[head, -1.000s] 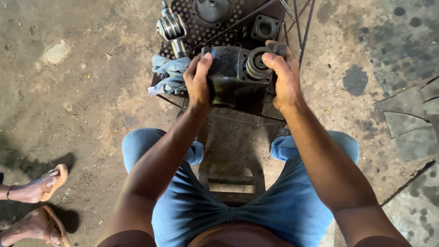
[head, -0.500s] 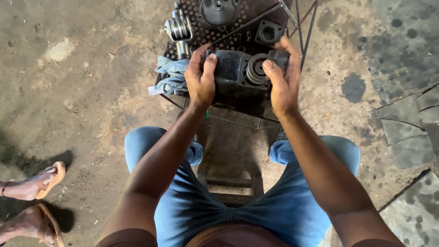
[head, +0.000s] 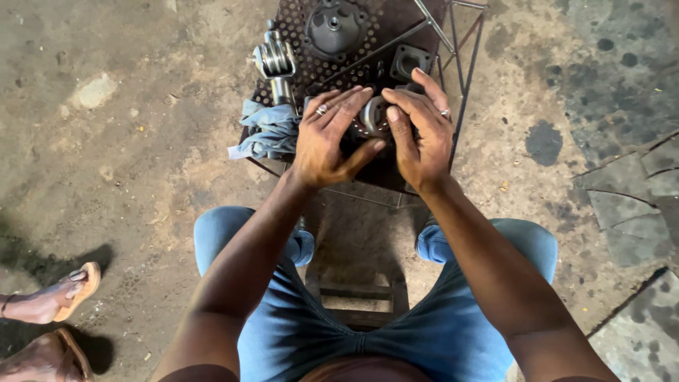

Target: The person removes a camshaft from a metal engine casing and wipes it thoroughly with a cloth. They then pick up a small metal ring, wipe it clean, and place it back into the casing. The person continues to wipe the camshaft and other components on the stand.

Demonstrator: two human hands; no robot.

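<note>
My left hand [head: 327,138] and right hand [head: 419,136] lie spread, fingers loose, over the dark cast-metal housing with its round grey bearing collar [head: 373,117], steadying rather than gripping it, at the near edge of the rusty perforated metal stand [head: 300,42]. A crumpled blue rag [head: 267,131] hangs off the left edge; a shiny worm shaft [head: 276,60], round cover [head: 332,27] and square flange [head: 409,62] lie farther back.

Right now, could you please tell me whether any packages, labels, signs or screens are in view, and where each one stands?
None are in view.
The hands, left hand and right hand, rest on a dark metal housing that shows no label.
The perforated metal stand carries only bare metal parts and a blue rag.
</note>
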